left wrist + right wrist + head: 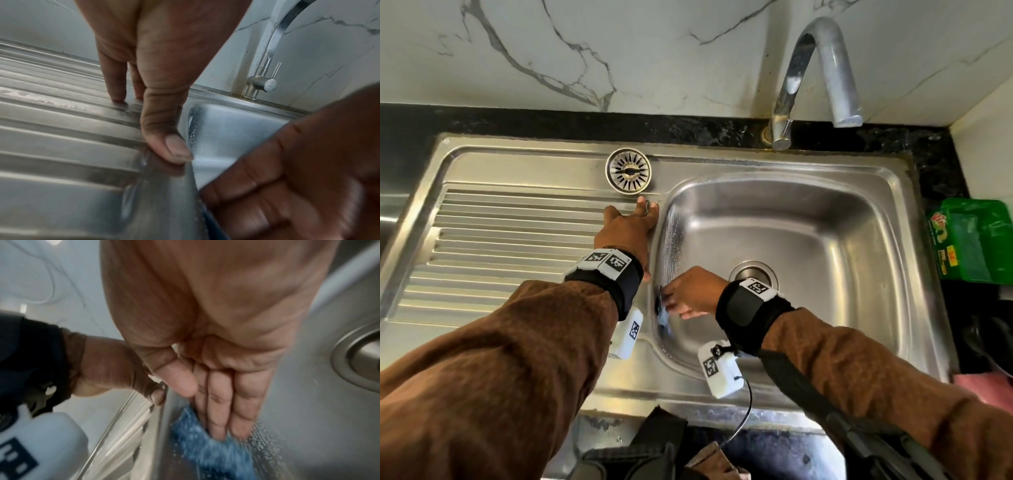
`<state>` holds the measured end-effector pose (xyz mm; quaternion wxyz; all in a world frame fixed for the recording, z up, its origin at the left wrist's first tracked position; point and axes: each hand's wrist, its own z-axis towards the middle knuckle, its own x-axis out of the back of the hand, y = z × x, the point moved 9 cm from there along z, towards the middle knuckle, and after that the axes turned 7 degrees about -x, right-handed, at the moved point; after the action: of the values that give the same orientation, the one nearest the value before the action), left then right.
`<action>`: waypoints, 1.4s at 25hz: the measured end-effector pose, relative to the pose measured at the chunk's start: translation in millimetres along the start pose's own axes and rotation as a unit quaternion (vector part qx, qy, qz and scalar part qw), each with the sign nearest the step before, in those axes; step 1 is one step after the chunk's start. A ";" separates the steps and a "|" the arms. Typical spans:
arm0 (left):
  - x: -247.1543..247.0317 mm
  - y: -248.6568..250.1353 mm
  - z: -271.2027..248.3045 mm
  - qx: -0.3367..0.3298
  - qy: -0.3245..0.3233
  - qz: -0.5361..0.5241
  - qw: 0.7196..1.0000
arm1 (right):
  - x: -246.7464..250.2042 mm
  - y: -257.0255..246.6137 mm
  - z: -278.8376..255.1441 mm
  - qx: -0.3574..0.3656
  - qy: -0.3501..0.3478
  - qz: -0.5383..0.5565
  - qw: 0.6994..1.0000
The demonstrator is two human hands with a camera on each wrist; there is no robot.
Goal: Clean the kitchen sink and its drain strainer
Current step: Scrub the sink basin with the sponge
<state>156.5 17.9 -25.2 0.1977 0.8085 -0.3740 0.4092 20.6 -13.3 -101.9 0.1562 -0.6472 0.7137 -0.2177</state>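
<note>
The steel sink [808,240] has a soapy streak down its left inner wall. My right hand [688,294] presses a blue scrub pad [207,449] flat against that wall with straight fingers [218,402]; the pad [663,320] shows dark below the hand. The open drain hole [753,274] lies just right of the hand. My left hand [630,222] rests flat on the ridge between drainboard and basin, fingers [115,84] spread, thumb [164,138] at the basin edge. The round drain strainer [628,170] sits on the rim behind the left hand.
The ribbed drainboard [510,246] spreads to the left. A curved steel tap [818,78] stands at the back right against the marble wall. A green packet [976,240] lies on the black counter to the right, a pink cloth [983,387] nearer me.
</note>
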 end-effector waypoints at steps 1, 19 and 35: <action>5.6 3.4 0.1 -0.016 0.011 -0.012 1.000 | 3.1 0.5 -0.9 0.002 0.011 0.025 1.000; 5.8 5.6 10.5 -0.028 0.054 0.000 0.998 | -11.9 7.6 -64.5 0.068 0.133 -0.098 0.984; 6.7 9.4 13.5 -0.029 0.060 0.009 0.998 | -18.2 16.3 -66.4 0.089 0.148 -0.128 0.977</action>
<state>158.8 0.4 -27.5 0.2400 0.7729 -0.3804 0.4476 -24.7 13.1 -54.5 0.0767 -0.6772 0.6182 -0.3916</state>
